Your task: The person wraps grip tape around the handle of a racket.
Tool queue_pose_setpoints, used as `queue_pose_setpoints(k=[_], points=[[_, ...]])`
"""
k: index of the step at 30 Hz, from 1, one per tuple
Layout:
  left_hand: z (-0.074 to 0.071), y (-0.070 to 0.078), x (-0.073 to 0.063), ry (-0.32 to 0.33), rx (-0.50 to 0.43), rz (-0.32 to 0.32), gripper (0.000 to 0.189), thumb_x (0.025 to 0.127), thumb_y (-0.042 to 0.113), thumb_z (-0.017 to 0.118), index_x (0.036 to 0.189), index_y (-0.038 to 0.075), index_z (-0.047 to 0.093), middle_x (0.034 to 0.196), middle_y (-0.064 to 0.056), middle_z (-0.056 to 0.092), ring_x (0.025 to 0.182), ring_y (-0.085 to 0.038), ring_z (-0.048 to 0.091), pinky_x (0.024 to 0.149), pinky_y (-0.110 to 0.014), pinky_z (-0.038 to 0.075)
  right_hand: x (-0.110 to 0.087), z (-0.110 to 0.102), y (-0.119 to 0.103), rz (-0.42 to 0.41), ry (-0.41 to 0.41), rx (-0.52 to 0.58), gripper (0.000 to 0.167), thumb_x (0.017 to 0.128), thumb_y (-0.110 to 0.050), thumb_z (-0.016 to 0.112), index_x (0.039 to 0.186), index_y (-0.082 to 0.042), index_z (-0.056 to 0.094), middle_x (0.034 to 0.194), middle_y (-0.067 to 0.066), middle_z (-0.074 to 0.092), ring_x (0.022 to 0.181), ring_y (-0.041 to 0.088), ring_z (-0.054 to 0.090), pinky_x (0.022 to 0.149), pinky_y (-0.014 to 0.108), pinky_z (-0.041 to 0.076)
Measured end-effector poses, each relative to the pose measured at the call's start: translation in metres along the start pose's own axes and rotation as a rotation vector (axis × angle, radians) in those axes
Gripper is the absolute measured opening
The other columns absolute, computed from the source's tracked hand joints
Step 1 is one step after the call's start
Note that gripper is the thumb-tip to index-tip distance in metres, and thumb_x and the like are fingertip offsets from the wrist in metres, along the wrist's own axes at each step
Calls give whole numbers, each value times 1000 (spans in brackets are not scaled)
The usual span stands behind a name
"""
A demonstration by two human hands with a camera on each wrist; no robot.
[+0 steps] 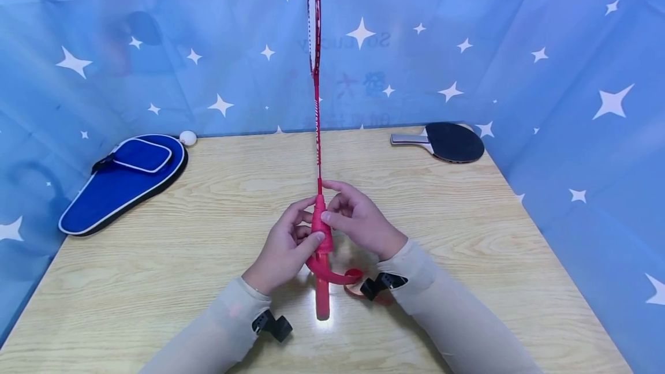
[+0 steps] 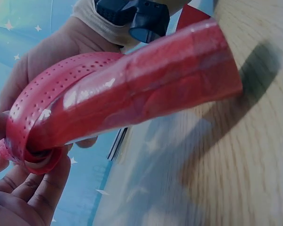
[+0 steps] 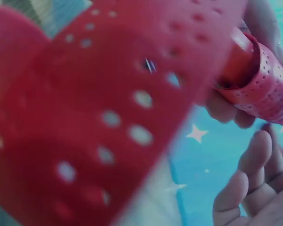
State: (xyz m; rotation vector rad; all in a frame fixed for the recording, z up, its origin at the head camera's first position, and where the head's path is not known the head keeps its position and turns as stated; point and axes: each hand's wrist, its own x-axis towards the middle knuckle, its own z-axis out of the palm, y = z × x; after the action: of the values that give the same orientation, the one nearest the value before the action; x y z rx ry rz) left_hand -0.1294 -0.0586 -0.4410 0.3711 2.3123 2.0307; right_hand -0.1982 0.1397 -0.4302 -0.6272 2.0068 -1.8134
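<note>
A red badminton racket (image 1: 318,126) points away from me, its handle end (image 1: 322,305) toward me and its head cut off by the upper edge of the head view. Perforated red grip tape (image 1: 335,276) is wound round the handle's upper part, and a loose length curls off to the right. My left hand (image 1: 283,250) pinches the wound part, thumb on top. From the other side, my right hand (image 1: 366,221) holds the cone a little higher, with its index finger along the shaft. The left wrist view shows the smooth, shiny bare handle (image 2: 146,84). Blurred loose tape (image 3: 85,108) fills much of the right wrist view.
At the back left of the wooden table (image 1: 223,189) lies a blue paddle case (image 1: 119,189) beside a white ball (image 1: 188,138). A black table tennis paddle (image 1: 454,142) lies at the back right. Blue star-patterned cloth (image 1: 249,27) hangs behind and at the sides.
</note>
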Motion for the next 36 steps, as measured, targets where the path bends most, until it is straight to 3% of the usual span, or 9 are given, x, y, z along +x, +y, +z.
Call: queue_pose_setpoints(k=[5, 9, 14, 18, 21, 24, 29, 33, 36], points=[[-1, 1, 0, 4, -5, -8, 67, 97, -3, 67, 157, 16, 44, 119, -18, 62, 91, -23, 73, 72, -30, 65, -5, -8, -11, -15, -102, -111, 28, 92, -12, 79, 105, -6, 54, 78, 7, 53, 70, 20, 49, 60, 25, 41], [-1, 1, 1, 15, 6, -6, 66, 97, -4, 66, 156, 15, 44, 118, -19, 62, 89, -22, 72, 72, -29, 64, -9, -18, -20, -8, -333, -162, 21, 90, -8, 81, 81, -8, 62, 73, 5, 59, 68, 20, 53, 61, 25, 43], [-2, 0, 2, 23, 20, 2, 65, 97, -4, 66, 156, 14, 45, 117, -17, 62, 88, -23, 70, 73, -28, 64, -11, -26, -24, 11, -582, -164, 3, 93, -4, 76, 94, -4, 79, 87, 11, 74, 71, 22, 62, 68, 26, 55], [-2, 0, 2, 23, 28, 7, 65, 98, -4, 65, 156, 14, 44, 117, -17, 62, 87, -23, 71, 72, -29, 64, -12, -26, -24, 58, -712, -191, 14, 96, -6, 72, 104, -3, 83, 91, 17, 77, 76, 20, 66, 73, 27, 58], [-2, -1, 2, 27, 33, 5, 65, 98, -4, 66, 156, 14, 44, 117, -17, 62, 88, -22, 71, 73, -29, 64, -13, -22, -24, 91, -797, -198, 18, 97, -6, 70, 108, -1, 82, 90, 24, 76, 76, 33, 68, 72, 28, 59], [-2, -1, 2, 27, 31, 5, 65, 98, -4, 66, 156, 14, 44, 117, -16, 62, 88, -22, 71, 73, -29, 64, -13, -19, -24, 103, -821, -244, 18, 97, -8, 70, 108, -5, 84, 87, 21, 77, 72, 33, 67, 68, 25, 57], [-2, -2, 2, 17, 2, 8, 64, 98, -4, 65, 156, 14, 44, 117, -18, 62, 87, -22, 72, 73, -28, 64, -14, -24, -25, 109, -718, -303, 11, 92, -9, 75, 93, -15, 85, 72, 0, 73, 59, 10, 56, 55, 21, 45], [-3, -3, 2, 18, -1, 11, 64, 98, -4, 65, 156, 13, 44, 117, -18, 62, 86, -21, 72, 74, -27, 64, -14, -28, -27, 102, -648, -297, 7, 89, -9, 80, 84, -13, 78, 70, -1, 69, 59, 11, 56, 54, 23, 46], [-3, -3, 2, 20, 6, 15, 64, 98, -4, 65, 156, 12, 44, 117, -18, 62, 86, -21, 71, 74, -25, 63, -13, -30, -27, 90, -620, -287, 14, 89, -6, 79, 87, -10, 66, 76, 2, 68, 66, 14, 60, 59, 25, 49]])
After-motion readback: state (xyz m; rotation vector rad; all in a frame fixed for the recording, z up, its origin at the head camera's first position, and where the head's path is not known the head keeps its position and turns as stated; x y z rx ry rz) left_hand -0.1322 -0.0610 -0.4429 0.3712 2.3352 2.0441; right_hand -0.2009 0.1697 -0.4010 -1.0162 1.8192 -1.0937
